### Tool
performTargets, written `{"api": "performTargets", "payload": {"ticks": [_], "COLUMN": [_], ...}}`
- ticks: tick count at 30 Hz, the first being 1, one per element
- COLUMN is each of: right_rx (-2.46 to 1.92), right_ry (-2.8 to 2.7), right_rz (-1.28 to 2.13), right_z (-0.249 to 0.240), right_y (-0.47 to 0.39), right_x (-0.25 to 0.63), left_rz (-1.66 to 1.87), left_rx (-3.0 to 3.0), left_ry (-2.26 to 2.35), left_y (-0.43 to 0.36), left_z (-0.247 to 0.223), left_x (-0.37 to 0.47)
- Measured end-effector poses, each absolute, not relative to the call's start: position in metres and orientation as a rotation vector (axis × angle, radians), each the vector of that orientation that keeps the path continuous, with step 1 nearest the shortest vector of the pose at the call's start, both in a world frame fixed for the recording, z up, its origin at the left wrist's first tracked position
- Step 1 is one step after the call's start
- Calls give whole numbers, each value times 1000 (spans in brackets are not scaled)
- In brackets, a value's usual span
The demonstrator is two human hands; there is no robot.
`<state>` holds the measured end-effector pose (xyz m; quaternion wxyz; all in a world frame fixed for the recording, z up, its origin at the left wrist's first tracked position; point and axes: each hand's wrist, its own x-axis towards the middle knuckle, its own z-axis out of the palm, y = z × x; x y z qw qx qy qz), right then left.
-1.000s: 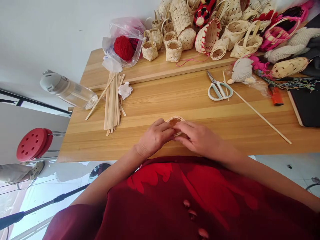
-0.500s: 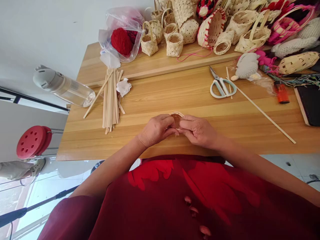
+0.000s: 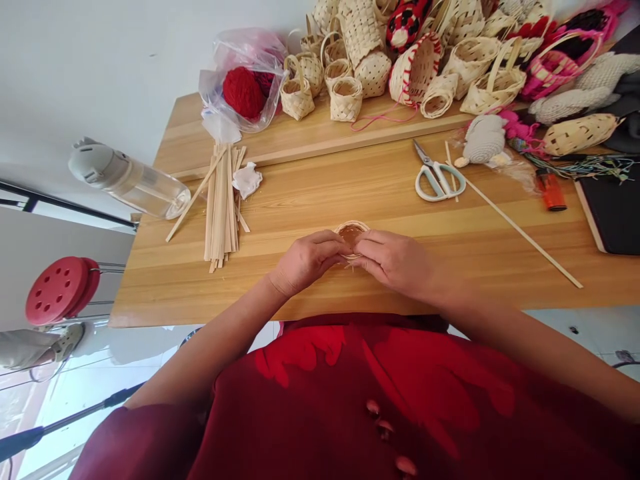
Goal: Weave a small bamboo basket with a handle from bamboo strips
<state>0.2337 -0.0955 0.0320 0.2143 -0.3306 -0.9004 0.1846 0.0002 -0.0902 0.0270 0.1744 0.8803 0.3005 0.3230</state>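
Near the front of the wooden table, a small round woven basket [image 3: 353, 225] is held between both hands, its pale rim facing up and its inside brownish. My left hand [image 3: 316, 259] pinches the basket's near left rim, fingers closed. From the other side my right hand [image 3: 393, 259] grips the near right rim, thumb below and fingers over the edge. Thin strip ends poke out between the two thumbs. Much of the basket's near wall is hidden by the fingers.
Flat wooden strips [image 3: 220, 207] and a water bottle [image 3: 131, 180] lie left. Scissors [image 3: 436, 179], a long thin strip [image 3: 525, 233] and an orange lighter [image 3: 551, 190] are right. Several woven baskets [image 3: 346, 99] and red yarn [image 3: 243, 93] stand along the back.
Both hands have shifted slightly on the rim, and more of the basket's opening shows. The whole view has turned a little, so the things at the right appear further left.
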Motion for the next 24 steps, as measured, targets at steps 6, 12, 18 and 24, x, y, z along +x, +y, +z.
{"api": "performTargets", "payload": {"ticks": [6, 12, 18, 24], "right_rx": [-926, -751, -707, -810], "right_ry": [-2470, -2440, -2384, -2469], "right_rz": [533, 560, 473, 573], "right_z": [30, 18, 10, 28], "right_y": [-100, -88, -77, -85], "right_x": [231, 239, 246, 252], "left_rz": [815, 640, 735, 844], "left_rx": [2700, 2600, 2581, 2395], "left_ry": [812, 785, 818, 939], "left_y": [-80, -65, -62, -84], "left_z": [36, 32, 22, 31], "left_x": [-2, -1, 8, 18]}}
